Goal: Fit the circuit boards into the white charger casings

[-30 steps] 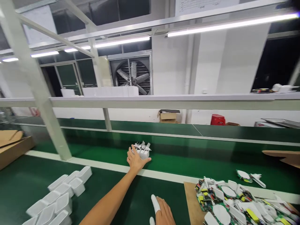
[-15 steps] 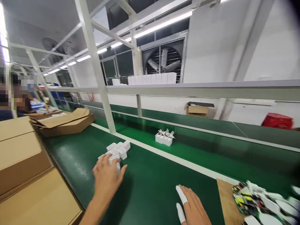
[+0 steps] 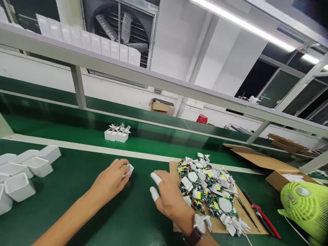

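Note:
My left hand (image 3: 112, 182) is closed around a white plastic housing (image 3: 130, 170), an open-ended box shape, just above the green bench. My right hand (image 3: 167, 194) is a little to the right with its fingers apart and nothing visible in them. White finger cots cover its thumb and index finger. Beside it, on a brown board (image 3: 173, 167), lies a heap of circuit boards (image 3: 205, 184) with white plug parts. More white housings (image 3: 19, 186) of the same kind stand grouped at the left.
On the bright green strip behind sits a small cluster of filled white housings (image 3: 117, 134). Red-handled pliers (image 3: 265, 218) and thin tweezers (image 3: 247, 212) lie right of the heap. A lime-green fan (image 3: 304, 205) and an open cardboard box (image 3: 275, 179) stand farther right.
My left hand has picked a white housing from the group and carried it right, toward my right hand. The view has swung right, bringing the heap, pliers and fan into sight.

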The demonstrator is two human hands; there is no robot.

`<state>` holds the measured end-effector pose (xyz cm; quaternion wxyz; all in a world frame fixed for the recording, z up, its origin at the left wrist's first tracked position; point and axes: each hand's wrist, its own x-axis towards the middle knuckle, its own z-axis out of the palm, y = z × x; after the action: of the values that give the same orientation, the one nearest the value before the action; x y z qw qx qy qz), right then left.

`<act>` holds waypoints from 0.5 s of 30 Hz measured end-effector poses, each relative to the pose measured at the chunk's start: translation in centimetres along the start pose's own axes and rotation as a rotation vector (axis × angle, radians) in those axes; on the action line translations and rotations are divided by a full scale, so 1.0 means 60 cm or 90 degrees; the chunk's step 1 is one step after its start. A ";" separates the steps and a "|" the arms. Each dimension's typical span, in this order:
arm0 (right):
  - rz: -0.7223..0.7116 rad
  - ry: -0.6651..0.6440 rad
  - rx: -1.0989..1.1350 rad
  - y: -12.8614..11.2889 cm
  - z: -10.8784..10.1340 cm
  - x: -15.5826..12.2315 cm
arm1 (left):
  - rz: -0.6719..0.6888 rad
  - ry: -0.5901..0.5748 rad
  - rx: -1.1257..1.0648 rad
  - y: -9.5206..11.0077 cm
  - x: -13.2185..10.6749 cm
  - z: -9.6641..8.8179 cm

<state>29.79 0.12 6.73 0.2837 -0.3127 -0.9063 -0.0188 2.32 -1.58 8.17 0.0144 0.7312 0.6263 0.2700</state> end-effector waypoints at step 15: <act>0.371 0.115 0.136 0.149 -0.131 -0.083 | 0.017 -0.140 -0.134 -0.041 -0.016 0.043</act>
<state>42.09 2.89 9.40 0.3879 -0.5245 -0.7465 0.1311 1.05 -1.13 4.73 0.1559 0.7591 0.5793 0.2528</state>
